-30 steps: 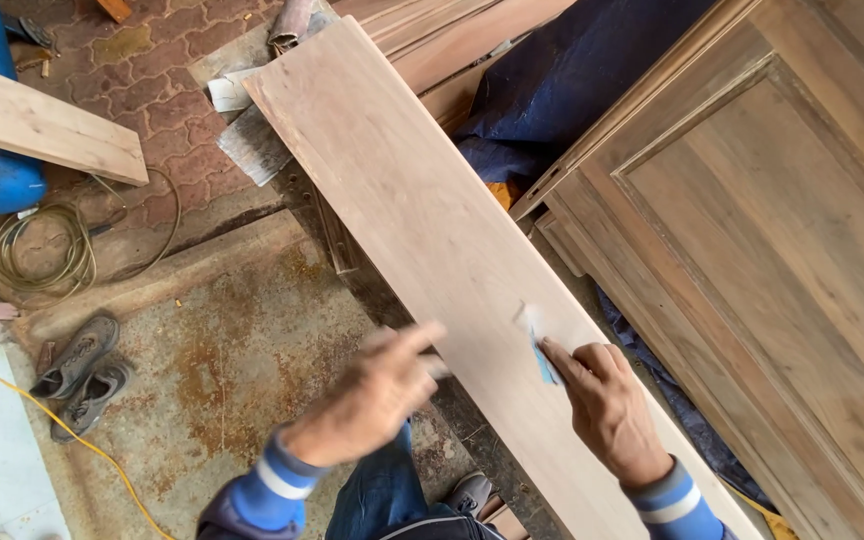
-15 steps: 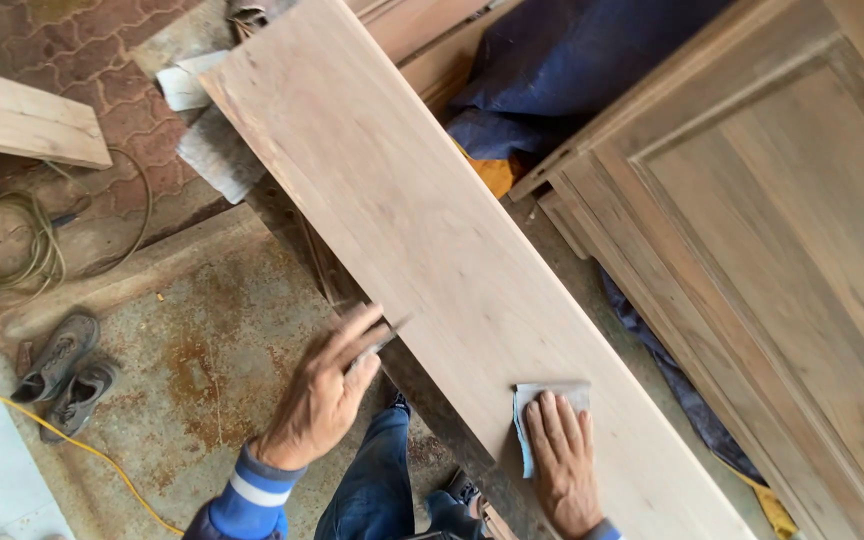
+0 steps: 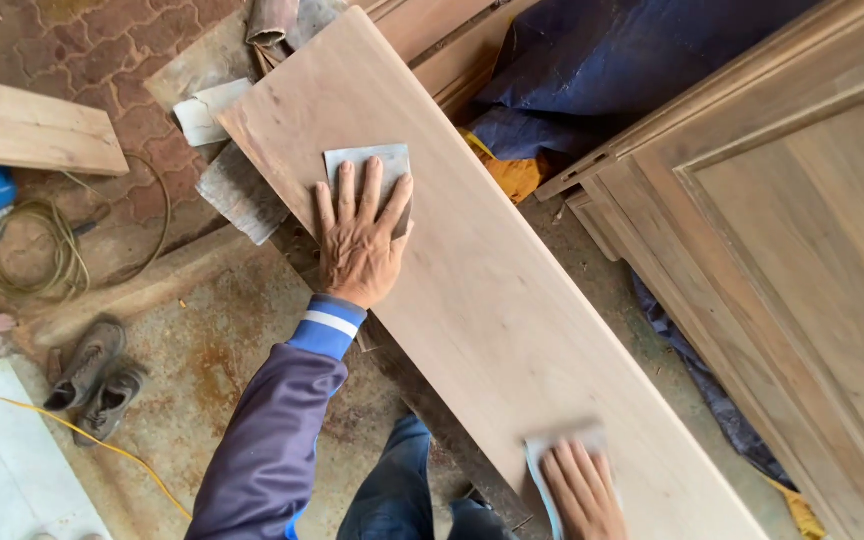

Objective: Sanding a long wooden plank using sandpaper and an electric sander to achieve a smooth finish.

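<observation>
Left hand [image 3: 360,235] spread flat, fingers splayed, pressing a grey sandpaper sheet [image 3: 367,165] onto the long plank [image 3: 472,290]. Right hand [image 3: 584,488] also flat, fingers close together, pinning a 2nd sheet [image 3: 557,450] near the plank's close end. Plank's long axis running diagonally, from beyond the left fingertips down past the right wrist. Left hand the nearer 1 to the far end, with bare wood just ahead of its fingertips. Between the 2 hands, a broad unsanded-looking stretch. Off to the right, a panelled door [image 3: 802,260]; left of the left forearm, 2 shoes [image 3: 92,375] on the floor.
</observation>
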